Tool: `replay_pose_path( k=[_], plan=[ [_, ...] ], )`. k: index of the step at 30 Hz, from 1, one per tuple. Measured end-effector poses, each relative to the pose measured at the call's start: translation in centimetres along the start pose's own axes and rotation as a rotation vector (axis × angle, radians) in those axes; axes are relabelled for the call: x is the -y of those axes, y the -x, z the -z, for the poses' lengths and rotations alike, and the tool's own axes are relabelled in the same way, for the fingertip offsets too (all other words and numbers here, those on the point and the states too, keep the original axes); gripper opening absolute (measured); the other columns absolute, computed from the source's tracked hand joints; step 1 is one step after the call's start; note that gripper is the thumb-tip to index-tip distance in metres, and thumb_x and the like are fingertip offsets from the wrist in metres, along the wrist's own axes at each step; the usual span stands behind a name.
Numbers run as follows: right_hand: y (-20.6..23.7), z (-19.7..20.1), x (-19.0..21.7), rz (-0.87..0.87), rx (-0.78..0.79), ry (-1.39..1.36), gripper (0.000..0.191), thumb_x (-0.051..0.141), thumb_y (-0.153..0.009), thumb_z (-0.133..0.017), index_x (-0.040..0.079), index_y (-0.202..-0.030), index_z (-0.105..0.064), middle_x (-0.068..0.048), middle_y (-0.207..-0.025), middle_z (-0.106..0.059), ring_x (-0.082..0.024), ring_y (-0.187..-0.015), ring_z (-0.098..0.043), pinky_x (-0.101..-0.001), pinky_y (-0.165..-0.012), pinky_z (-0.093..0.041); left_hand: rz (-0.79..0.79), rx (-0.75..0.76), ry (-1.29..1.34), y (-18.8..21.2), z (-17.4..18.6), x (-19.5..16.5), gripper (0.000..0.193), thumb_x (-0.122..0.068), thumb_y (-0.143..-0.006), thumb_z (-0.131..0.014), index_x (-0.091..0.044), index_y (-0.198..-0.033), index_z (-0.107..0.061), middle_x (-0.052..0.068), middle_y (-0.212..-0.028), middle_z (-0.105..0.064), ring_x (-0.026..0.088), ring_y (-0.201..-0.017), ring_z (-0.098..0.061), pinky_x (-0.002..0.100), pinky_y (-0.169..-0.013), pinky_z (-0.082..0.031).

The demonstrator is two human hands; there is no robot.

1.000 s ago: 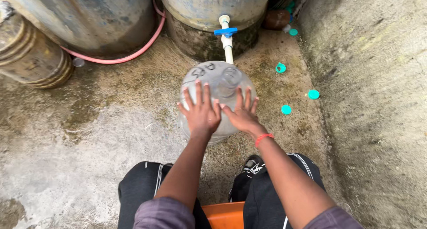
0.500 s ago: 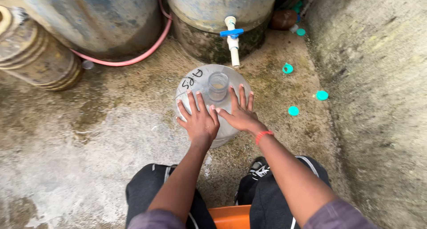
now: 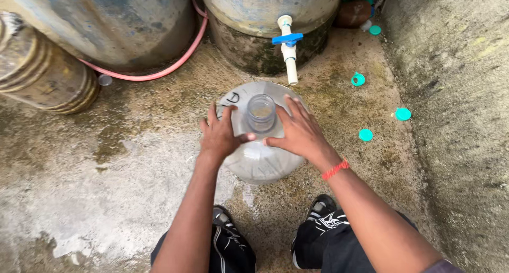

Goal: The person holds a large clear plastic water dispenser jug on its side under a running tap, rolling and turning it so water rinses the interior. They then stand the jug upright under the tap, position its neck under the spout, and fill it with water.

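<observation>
Two big tanks (image 3: 106, 23) are cut off at the top, contents unseen. Below the tap (image 3: 289, 53), a clear jug (image 3: 257, 156) stands open-necked on concrete; contents unclear. The left hand (image 3: 220, 135) and right hand (image 3: 299, 132) lie spread on its shoulders. Teal caps (image 3: 366, 135) lie nearby.

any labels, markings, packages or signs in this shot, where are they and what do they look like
Hand-drawn mark: dark marker strokes on the clear water jug, upper-left shoulder, just above the left hand.
Jug: round, clear plastic, open neck, upright on the wet concrete floor below the white tap; the right hand rests on it.
No printed labels, packages, signs or screens visible.
</observation>
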State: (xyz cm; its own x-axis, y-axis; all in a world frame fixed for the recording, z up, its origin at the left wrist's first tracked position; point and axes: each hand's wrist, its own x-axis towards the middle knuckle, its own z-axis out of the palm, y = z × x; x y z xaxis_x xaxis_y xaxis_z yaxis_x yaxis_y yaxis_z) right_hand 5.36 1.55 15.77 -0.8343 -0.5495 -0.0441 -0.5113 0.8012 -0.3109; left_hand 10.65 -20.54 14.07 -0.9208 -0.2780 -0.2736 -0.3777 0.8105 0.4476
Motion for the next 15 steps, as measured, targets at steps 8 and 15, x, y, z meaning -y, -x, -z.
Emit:
replay_pose_path(
  k=[8, 15],
  plan=[
    [-0.8, 3.1, 3.1, -0.149, 0.335, 0.083, 0.117, 0.071, -0.069, -0.080, 0.009, -0.153, -0.030, -0.030, -0.158, -0.023, -0.049, -0.144, -0.032, -0.0572, -0.110, -0.039, -0.204, 0.121, -0.199, -0.5, 0.6, -0.1, 0.118, -0.056, -0.071, -0.091, -0.026, -0.162, -0.021, 0.014, -0.168, -0.016, 0.046, -0.151, -0.025, 0.059, -0.116, -0.038],
    [0.4, 3.2, 3.8, -0.216, 0.292, 0.106, 0.111, 0.066, -0.073, -0.077, 0.005, -0.154, -0.032, -0.033, -0.160, -0.026, -0.051, -0.138, -0.043, -0.0565, -0.108, -0.046, -0.035, 0.194, -0.236, 2.0, 2.8, -4.9, 0.115, -0.046, -0.073, -0.090, -0.032, -0.162, -0.019, 0.005, -0.172, -0.008, 0.039, -0.149, -0.022, 0.066, -0.104, -0.038]
  ],
)
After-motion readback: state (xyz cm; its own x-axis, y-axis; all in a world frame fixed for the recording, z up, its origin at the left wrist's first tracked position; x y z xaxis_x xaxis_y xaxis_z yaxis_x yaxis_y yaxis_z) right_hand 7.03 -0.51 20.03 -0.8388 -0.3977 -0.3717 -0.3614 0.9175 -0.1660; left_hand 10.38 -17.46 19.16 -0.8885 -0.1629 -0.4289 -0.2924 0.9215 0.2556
